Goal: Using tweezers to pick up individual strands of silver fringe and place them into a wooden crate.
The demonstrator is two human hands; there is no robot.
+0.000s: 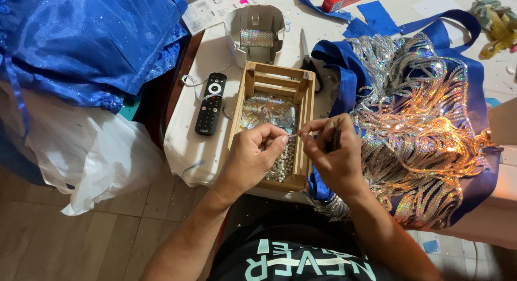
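I note both hands poised over the wooden crate (272, 125): left hand (253, 157) pinching something tiny, right hand (336, 152) closed on a thin dark tool, beads directly beneath to catch spills.

Both forearms are bare from the elbow down to the hands, with no sleeves, cuffs, watch, bracelet or gloves showing on them. The left hand (253, 157) and the right hand (336, 154) carry no visible rings, and the fingernails that show are short and unpainted. Below the hands, between the two forearms, the chest of a black T-shirt (301, 257) comes into view; it bears large block lettering in a pale mint-green tone, seen upside down from the head camera. The shirt's fabric looks plain and matte, and its sleeves lie outside the view, so their length cannot be told.
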